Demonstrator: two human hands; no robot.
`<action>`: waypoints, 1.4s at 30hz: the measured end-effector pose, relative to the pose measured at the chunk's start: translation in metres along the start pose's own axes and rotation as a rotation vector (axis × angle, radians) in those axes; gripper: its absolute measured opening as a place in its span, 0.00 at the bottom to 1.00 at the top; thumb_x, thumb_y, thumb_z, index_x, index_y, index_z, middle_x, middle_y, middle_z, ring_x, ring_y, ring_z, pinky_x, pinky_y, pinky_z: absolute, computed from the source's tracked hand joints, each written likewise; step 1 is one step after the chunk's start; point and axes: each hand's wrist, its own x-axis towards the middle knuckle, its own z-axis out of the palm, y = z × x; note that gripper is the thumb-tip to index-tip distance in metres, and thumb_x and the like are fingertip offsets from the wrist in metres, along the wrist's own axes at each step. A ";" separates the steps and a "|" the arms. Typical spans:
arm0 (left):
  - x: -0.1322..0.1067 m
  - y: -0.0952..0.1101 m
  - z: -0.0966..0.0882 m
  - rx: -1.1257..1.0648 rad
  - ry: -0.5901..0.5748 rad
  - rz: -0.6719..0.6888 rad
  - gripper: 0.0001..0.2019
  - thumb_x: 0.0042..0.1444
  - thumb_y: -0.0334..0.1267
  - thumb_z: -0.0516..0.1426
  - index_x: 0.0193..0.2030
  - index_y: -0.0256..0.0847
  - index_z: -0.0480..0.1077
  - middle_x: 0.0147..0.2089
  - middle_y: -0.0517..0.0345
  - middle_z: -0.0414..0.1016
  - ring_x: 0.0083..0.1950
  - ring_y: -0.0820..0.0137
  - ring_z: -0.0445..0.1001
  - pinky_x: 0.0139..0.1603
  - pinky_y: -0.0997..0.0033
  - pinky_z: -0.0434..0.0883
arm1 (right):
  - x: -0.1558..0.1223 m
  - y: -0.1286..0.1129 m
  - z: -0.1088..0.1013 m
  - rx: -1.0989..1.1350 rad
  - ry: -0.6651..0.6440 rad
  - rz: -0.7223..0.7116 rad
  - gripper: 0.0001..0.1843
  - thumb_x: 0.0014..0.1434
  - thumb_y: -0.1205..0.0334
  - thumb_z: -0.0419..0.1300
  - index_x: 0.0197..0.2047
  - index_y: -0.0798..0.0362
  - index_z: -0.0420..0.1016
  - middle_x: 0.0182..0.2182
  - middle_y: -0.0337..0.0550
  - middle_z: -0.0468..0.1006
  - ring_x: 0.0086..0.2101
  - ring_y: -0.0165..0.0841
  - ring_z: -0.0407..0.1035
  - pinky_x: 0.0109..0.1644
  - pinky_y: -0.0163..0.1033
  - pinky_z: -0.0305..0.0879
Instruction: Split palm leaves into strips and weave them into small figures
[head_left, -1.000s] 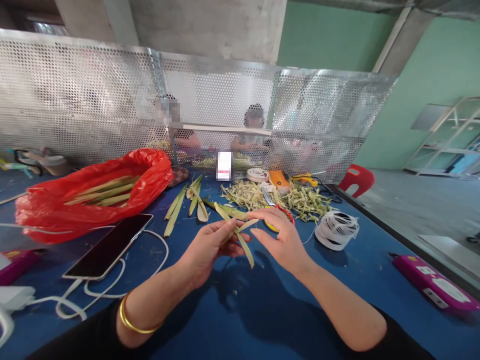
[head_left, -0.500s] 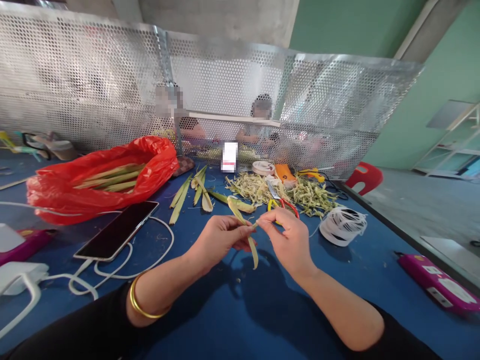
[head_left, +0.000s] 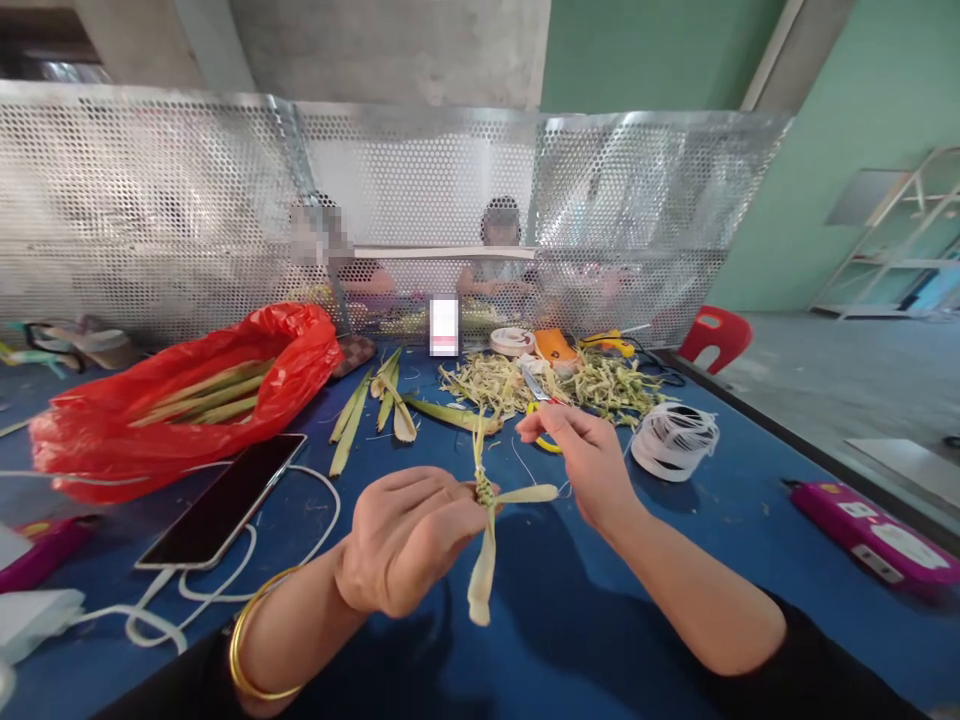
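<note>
My left hand (head_left: 405, 535) is closed in a pinch on a small bundle of pale green leaf strips (head_left: 486, 520), held above the blue table (head_left: 570, 620) with strips sticking up, right and down from a bound middle. My right hand (head_left: 589, 455) is pinched on a thin white thread (head_left: 525, 465) that runs toward the bundle's middle. A spool of white thread (head_left: 673, 440) lies just right of my right hand. Loose green leaf pieces (head_left: 375, 405) rest on the table beyond my hands.
A red plastic bag (head_left: 180, 410) holding long green stalks lies at left, with a phone (head_left: 221, 500) on a white cable (head_left: 225, 580) before it. A heap of leaf trimmings (head_left: 592, 385), scissors and tape lie behind. A pink case (head_left: 874, 540) lies at right. Two people sit behind a perforated metal screen (head_left: 150, 200).
My left hand has drawn nearer and turned the leaf bundle upright, its strips now spread crosswise. My right hand has let go of the strip and moved away to the right, pinching thread.
</note>
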 end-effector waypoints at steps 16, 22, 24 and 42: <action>0.004 0.012 0.026 -0.991 -0.206 -1.084 0.08 0.54 0.38 0.59 0.39 0.38 0.73 0.31 0.55 0.79 0.24 0.71 0.76 0.28 0.72 0.73 | -0.011 -0.004 0.005 0.402 -0.526 0.408 0.08 0.51 0.59 0.65 0.27 0.54 0.76 0.25 0.37 0.73 0.27 0.28 0.67 0.34 0.35 0.64; 0.008 0.006 0.025 -1.418 -0.046 -1.367 0.06 0.53 0.36 0.60 0.37 0.37 0.74 0.30 0.56 0.79 0.23 0.76 0.74 0.30 0.76 0.72 | -0.009 0.000 0.005 0.411 -0.461 0.519 0.07 0.49 0.60 0.67 0.26 0.55 0.76 0.23 0.35 0.73 0.27 0.25 0.66 0.34 0.32 0.62; 0.006 0.005 0.024 -1.502 0.039 -1.406 0.05 0.54 0.35 0.60 0.36 0.37 0.74 0.30 0.57 0.79 0.23 0.79 0.72 0.29 0.79 0.70 | -0.010 0.001 0.006 0.485 -0.491 0.569 0.08 0.48 0.59 0.68 0.28 0.55 0.77 0.23 0.35 0.73 0.26 0.25 0.66 0.35 0.33 0.62; 0.012 0.005 0.021 -1.292 0.091 -1.514 0.14 0.54 0.46 0.58 0.37 0.35 0.75 0.33 0.51 0.80 0.29 0.72 0.75 0.32 0.76 0.67 | -0.012 0.010 0.008 0.218 -0.459 0.626 0.20 0.49 0.47 0.64 0.23 0.57 0.74 0.19 0.39 0.72 0.23 0.29 0.67 0.34 0.37 0.63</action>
